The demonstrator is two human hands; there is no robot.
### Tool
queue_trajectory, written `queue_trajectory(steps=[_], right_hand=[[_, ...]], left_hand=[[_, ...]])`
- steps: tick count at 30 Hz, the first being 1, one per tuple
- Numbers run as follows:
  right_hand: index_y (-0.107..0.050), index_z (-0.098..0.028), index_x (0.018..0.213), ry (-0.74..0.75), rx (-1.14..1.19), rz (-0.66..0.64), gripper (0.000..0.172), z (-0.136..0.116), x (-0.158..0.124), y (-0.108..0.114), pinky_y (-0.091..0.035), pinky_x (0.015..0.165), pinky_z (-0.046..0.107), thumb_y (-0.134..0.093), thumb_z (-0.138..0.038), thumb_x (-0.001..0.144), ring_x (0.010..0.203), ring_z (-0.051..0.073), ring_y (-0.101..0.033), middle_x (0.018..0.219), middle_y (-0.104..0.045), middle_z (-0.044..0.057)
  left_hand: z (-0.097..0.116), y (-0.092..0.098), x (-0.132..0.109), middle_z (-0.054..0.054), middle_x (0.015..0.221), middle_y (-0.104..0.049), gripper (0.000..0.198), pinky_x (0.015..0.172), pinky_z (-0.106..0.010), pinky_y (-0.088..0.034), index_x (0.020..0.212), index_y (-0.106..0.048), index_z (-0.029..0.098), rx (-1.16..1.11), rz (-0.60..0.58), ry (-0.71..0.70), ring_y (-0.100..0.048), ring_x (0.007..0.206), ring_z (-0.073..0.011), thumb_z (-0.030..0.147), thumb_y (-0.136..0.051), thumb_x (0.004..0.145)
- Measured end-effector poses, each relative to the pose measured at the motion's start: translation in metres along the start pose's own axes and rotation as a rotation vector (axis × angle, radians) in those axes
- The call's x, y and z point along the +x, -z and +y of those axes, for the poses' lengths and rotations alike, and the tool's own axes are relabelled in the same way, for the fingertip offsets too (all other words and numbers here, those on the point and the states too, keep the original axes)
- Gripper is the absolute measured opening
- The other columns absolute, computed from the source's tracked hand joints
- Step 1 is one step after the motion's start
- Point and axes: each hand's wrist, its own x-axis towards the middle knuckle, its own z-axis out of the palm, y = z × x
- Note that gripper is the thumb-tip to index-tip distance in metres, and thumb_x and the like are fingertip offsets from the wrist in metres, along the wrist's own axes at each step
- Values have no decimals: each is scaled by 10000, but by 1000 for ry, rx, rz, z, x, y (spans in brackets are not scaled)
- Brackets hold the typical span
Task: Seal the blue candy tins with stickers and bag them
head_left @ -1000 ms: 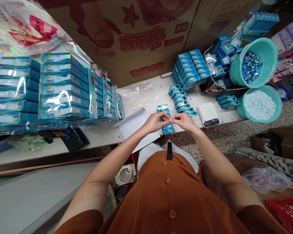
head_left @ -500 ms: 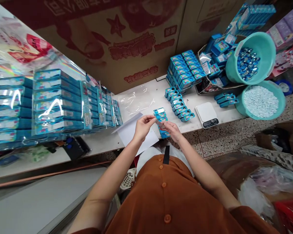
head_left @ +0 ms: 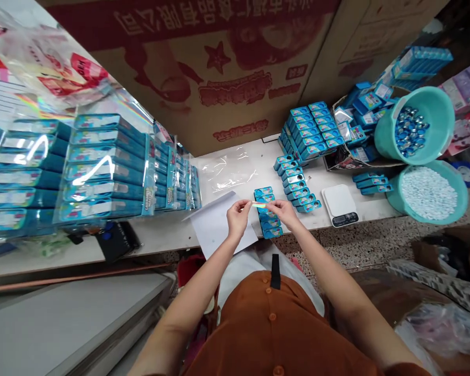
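Tilted half a second ago, the shiny strip point(head_left: 259, 204) is now level, the hands slightly farther apart. From the left, bagged boxes point(head_left: 105, 167) stand stacked on the table point(head_left: 156, 235); then comes white paper point(head_left: 219, 222). Left hand point(head_left: 238, 216) pinches the strip's left end between thumb and fingers; right hand point(head_left: 284, 211) pinches the other end. Under the strip lies a row of blue boxes point(head_left: 271, 223). Further right are a second row point(head_left: 296, 187), a scale point(head_left: 338, 200), an upper tub point(head_left: 386, 133) of blue and silver pieces, and a lower tub point(head_left: 395, 196) of white ones.
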Motion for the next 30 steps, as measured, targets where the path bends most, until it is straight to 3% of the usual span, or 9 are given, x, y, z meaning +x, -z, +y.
queue_trajectory(steps=[3,10,15,22,30], right_hand=[[-626,-149,631,20,-129,-21,387,2,36,0,-380,572,247,-666,-534,616,575,115,-481,606,-587,3],[-622,-143,620,-10,-356,-5,394,22,93,4,-349,547,245,-635,-536,639,547,111,-462,581,-568,-1],[-617,-145,606,-16,-419,43,396,29,102,7,-333,538,244,-638,-539,636,539,107,-439,568,-548,-7],[-635,-153,623,-38,-539,63,373,31,110,8,-337,529,248,-619,-526,626,543,120,-456,577,-565,3],[-628,-168,631,-23,-624,40,358,30,111,9,-339,527,245,-586,-522,662,551,127,-475,591,-584,10]], left_hand=[[-23,-7,21,-48,836,-671,227,760,-266,-447,815,-678,156,-21,85,8,-589,791,-149,352,-696,702],[-54,-27,59,-66,840,-685,217,809,-286,-456,794,-672,136,-275,146,261,-606,813,-158,282,-736,647],[-58,-29,74,-49,780,-680,212,754,-281,-454,770,-687,136,-299,103,408,-578,719,-135,280,-754,629],[-66,-24,85,-40,705,-660,270,666,-263,-428,754,-705,143,-262,8,405,-532,644,-124,334,-784,580],[-73,-26,87,-37,718,-657,298,686,-262,-427,771,-702,142,-309,-24,387,-537,660,-122,349,-783,573]])
